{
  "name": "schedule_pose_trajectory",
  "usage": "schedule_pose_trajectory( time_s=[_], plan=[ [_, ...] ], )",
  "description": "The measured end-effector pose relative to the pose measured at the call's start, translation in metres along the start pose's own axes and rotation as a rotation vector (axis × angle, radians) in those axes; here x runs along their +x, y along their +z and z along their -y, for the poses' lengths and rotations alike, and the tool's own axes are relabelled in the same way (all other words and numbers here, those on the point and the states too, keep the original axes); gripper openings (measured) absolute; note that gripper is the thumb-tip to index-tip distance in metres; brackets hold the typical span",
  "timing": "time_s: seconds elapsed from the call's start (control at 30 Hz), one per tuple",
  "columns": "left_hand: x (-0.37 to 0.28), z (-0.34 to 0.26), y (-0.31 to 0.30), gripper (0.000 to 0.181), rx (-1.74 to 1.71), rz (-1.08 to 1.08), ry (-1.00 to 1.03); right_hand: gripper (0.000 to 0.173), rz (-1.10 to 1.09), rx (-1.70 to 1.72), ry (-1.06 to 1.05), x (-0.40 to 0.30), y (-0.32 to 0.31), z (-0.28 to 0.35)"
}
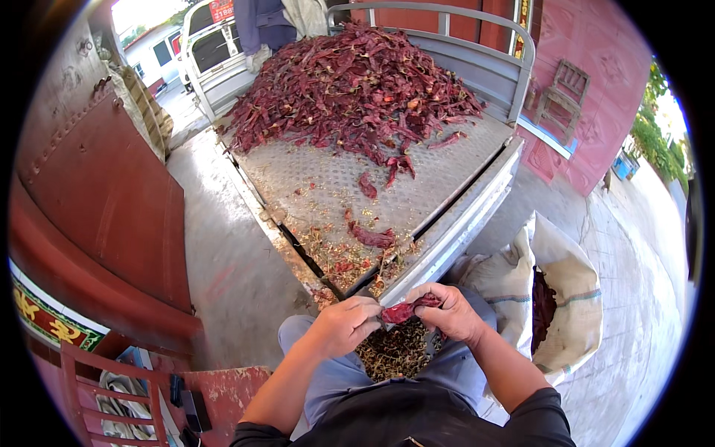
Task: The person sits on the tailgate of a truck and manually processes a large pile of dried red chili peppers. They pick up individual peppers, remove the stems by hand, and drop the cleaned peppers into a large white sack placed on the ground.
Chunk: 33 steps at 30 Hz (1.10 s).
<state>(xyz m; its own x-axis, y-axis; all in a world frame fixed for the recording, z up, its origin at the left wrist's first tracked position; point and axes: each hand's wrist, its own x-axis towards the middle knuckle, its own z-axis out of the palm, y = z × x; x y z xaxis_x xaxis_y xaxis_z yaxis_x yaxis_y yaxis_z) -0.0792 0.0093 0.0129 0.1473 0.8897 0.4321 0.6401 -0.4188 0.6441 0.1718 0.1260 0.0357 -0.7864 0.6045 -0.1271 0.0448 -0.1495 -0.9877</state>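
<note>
A dried red chili pepper [401, 312] is stretched between my hands over my lap, just in front of the truck bed's near corner. My right hand [451, 315] grips its right part between thumb and fingers. The fingers of my left hand [347, 325] are pinched together at its left end; the exact contact is partly hidden. Below them, between my knees, lies a mass of chili stems and scraps [394, 352]. One loose chili [371, 237] rests on the bed ahead, among scattered seeds.
A large heap of dried chilies [352, 84] covers the far part of the metal truck bed [313, 173]. At my right stands an open woven sack [575, 313] with dark red chilies inside. A red metal door [111, 207] and a red chair [111, 399] are on the left. Someone's gloved hand [258, 58] is beside the heap.
</note>
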Motion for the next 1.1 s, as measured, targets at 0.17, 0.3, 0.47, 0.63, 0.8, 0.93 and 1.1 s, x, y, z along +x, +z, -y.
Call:
schedule_pose_trajectory(
  time_s=[0.17, 0.3, 0.47, 0.63, 0.8, 0.93, 1.1],
  plan=[
    [0.001, -0.002, 0.017, 0.021, 0.085, 0.112, 0.050, 0.023, 0.029, 0.050, -0.008, -0.015, -0.006, -0.023],
    [-0.008, 0.001, 0.014, 0.012, 0.331, 0.269, 0.144, 0.034, 0.036, -0.314, -0.203, -0.021, -0.033, -0.006],
    [0.004, -0.018, 0.017, 0.005, 0.438, 0.509, 0.229, 0.046, 0.293, -0.875, -0.360, -0.013, -0.013, -0.015],
    [0.010, -0.014, 0.025, 0.008, 0.387, 0.541, 0.245, 0.040, 0.413, -0.863, -0.183, -0.009, 0.003, -0.060],
    [0.014, -0.014, 0.024, 0.006, 0.355, 0.513, 0.212, 0.034, 0.240, -0.690, -0.269, -0.016, 0.005, -0.070],
    [0.012, -0.009, 0.027, 0.007, 0.287, 0.429, 0.215, 0.033, 0.195, -0.493, -0.352, -0.003, 0.007, -0.083],
    [0.016, -0.021, 0.035, 0.009, 0.412, 0.173, 0.176, 0.028, -0.069, -0.034, -0.019, -0.003, 0.024, -0.070]
  ],
)
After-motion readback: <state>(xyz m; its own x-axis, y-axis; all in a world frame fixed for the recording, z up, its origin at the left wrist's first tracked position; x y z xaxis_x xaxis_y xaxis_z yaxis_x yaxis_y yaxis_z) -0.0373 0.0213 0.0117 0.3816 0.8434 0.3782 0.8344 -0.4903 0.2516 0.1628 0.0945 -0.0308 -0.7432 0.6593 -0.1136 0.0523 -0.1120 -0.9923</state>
